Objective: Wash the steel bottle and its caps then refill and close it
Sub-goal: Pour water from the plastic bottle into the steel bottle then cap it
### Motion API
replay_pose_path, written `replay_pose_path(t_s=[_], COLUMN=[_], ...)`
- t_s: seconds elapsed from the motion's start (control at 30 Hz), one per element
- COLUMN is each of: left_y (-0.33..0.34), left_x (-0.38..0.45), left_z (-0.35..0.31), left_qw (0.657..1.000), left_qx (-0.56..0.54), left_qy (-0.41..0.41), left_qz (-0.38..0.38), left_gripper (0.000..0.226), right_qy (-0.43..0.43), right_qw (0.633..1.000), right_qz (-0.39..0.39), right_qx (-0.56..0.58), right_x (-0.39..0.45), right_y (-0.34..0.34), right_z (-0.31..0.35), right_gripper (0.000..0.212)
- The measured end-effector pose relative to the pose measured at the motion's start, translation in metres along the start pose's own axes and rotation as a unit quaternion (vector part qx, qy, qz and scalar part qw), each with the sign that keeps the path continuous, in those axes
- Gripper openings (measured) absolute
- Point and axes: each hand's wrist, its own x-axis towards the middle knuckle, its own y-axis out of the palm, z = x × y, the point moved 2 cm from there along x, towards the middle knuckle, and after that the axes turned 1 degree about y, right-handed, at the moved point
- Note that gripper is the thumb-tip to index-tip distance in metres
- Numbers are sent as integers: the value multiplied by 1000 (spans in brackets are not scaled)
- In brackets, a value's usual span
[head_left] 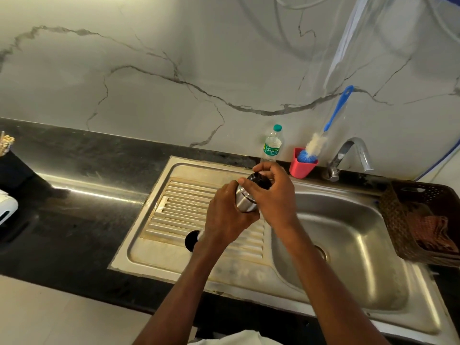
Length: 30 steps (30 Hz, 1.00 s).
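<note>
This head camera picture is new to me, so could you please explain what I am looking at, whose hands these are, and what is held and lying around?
There is no machine here: a person wears a wide-angle camera on the head, so you look forward and down at their own two arms.

The left hand grips the body of a steel bottle, and the right hand curls round its black cap, held above a steel sink with a ribbed draining board.

A second black cap lies on the board, partly hidden by the left wrist. Behind stand a plastic water bottle, a red cup holding a blue bottle brush, and the tap. A brown basket with a cloth sits at the right.
</note>
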Motion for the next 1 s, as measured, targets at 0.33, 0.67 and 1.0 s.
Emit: replay_pose_path(t_s=[0.33, 0.67, 1.0], left_y=[-43, -99, -123], left_x=[-7, -5, -3], left_z=[17, 81, 148], left_qw=[997, 976, 986], left_qx=[61, 203, 81], left_qy=[51, -1, -107], left_qz=[-21, -72, -99], left_gripper=[64, 53, 55], right_qy=[-185, 91, 31], right_qw=[980, 993, 827], right_qz=[15, 48, 452], right_qx=[-67, 66, -333], right_x=[4, 7, -59], right_y=[37, 120, 172], right_z=[12, 6, -109], right_gripper=[17, 40, 83])
